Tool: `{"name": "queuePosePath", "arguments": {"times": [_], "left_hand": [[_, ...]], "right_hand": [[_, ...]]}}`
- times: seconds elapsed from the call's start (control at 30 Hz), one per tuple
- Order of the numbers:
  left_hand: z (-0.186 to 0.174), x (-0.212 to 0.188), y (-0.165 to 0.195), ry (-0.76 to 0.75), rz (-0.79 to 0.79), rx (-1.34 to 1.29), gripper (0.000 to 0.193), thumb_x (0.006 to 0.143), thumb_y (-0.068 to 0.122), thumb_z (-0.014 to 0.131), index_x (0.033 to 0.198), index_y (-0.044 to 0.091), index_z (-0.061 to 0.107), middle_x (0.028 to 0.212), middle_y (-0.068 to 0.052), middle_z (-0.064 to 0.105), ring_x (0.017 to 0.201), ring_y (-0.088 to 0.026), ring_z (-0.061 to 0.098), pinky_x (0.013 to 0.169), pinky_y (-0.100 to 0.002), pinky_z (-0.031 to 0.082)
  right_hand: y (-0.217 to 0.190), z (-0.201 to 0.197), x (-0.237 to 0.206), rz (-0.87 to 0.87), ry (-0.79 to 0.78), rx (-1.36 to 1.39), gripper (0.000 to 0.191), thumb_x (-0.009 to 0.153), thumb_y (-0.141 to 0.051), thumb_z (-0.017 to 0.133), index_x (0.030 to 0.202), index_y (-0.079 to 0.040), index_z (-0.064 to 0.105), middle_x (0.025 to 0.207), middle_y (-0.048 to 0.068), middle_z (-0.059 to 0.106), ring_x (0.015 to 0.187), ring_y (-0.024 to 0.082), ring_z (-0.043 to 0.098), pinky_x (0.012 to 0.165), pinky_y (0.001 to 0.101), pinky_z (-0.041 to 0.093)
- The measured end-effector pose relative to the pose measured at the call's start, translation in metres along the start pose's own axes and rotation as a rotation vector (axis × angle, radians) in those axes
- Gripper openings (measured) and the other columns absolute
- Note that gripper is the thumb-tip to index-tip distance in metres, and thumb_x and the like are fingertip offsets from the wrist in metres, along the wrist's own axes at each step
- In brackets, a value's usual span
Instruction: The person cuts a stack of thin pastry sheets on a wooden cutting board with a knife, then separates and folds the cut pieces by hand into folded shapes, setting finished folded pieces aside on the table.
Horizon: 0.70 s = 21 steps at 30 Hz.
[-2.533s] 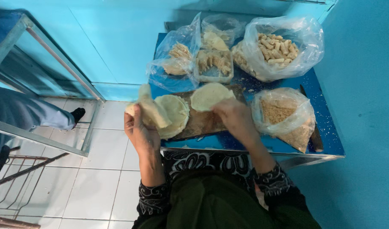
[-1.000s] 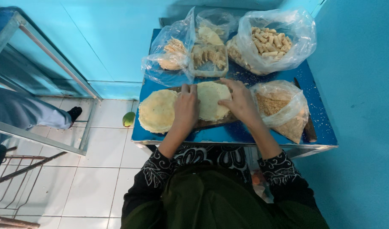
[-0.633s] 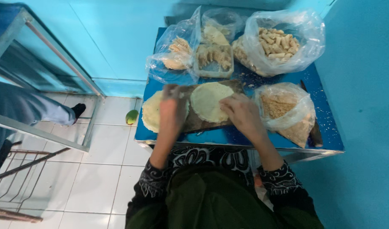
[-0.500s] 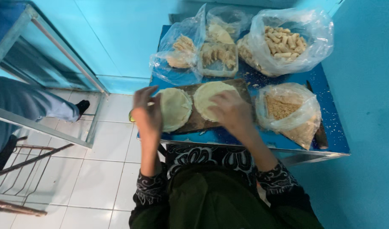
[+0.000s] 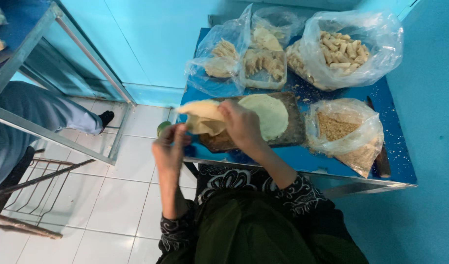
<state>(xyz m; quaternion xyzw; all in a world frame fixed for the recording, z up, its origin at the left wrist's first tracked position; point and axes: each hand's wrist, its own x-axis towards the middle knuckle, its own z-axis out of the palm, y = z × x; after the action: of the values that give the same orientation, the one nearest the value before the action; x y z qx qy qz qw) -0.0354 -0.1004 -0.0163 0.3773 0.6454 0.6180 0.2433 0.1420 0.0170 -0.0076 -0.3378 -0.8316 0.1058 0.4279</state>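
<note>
Nearest, the left hand [image 5: 169, 146] is raised off the table's left edge, forearm running straight back toward the body, fingers curled upward and their tips meeting the lower edge of a thin pale wrapper [image 5: 205, 116]; its grip looks a light pinch on that edge, though the fingertips blur. Just beyond, the right hand [image 5: 241, 124] reaches forward and leftward from a patterned black sleeve [image 5: 295, 190], palm down, fingers bent over the right end of the same wrapper, closed on it. Lifted and folded between both hands, the wrapper hangs over the left end of a dark wooden board [image 5: 295, 132]; its long axis runs roughly left to right, the upper flap pointing left. It is soft, cream-coloured, creased, drooping in the middle. A second round wrapper [image 5: 268, 115] lies flat on the board, just right of the hand. Farther on the blue table [image 5: 302, 159] sit a bag of crumbs [image 5: 344, 134] and clear bags of rolled pieces [image 5: 342, 49].
</note>
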Motion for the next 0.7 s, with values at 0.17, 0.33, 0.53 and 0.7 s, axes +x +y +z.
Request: {"name": "queuePosePath", "arguments": {"times": [0.17,0.33,0.53,0.7], "left_hand": [[0.052,-0.033,0.017,-0.121,0.443,-0.236,0.044,0.099,0.017,0.071,0.135,-0.001,0.055,0.126,-0.005,0.06,0.105,-0.013,0.065,0.081,-0.026,0.058],[0.077,-0.024,0.013,-0.087,0.356,-0.178,0.025,0.106,0.015,0.066,0.124,-0.002,0.07,0.111,-0.006,0.071,0.096,-0.011,0.062,0.079,-0.026,0.054],[0.08,-0.011,-0.01,-0.223,-0.081,-0.896,0.033,0.107,0.02,0.059,0.124,-0.007,0.068,0.115,-0.011,0.073,0.1,-0.013,0.069,0.088,-0.028,0.057],[0.082,-0.012,-0.003,-0.302,-0.111,-1.003,0.035,0.109,0.022,0.058,0.127,-0.008,0.065,0.117,-0.012,0.072,0.101,-0.016,0.07,0.088,-0.031,0.058]], "right_hand": [[0.0,-0.029,0.012,0.333,-0.085,0.46,0.024,0.109,-0.025,0.061,0.112,-0.003,0.07,0.084,0.01,0.069,0.073,0.018,0.067,0.064,0.0355,0.056],[-0.002,-0.048,0.016,0.242,-0.269,0.939,0.03,0.111,-0.021,0.051,0.123,-0.001,0.07,0.111,0.001,0.07,0.095,0.012,0.07,0.083,0.0285,0.065],[-0.004,-0.078,0.007,0.404,-0.067,0.786,0.026,0.099,-0.012,0.07,0.124,-0.004,0.073,0.113,0.01,0.074,0.098,0.018,0.073,0.081,0.032,0.063],[-0.03,-0.088,-0.019,-0.259,-0.026,0.133,0.052,0.078,-0.02,0.08,0.128,-0.011,0.068,0.124,0.018,0.068,0.112,0.032,0.067,0.088,0.0368,0.058]]}}
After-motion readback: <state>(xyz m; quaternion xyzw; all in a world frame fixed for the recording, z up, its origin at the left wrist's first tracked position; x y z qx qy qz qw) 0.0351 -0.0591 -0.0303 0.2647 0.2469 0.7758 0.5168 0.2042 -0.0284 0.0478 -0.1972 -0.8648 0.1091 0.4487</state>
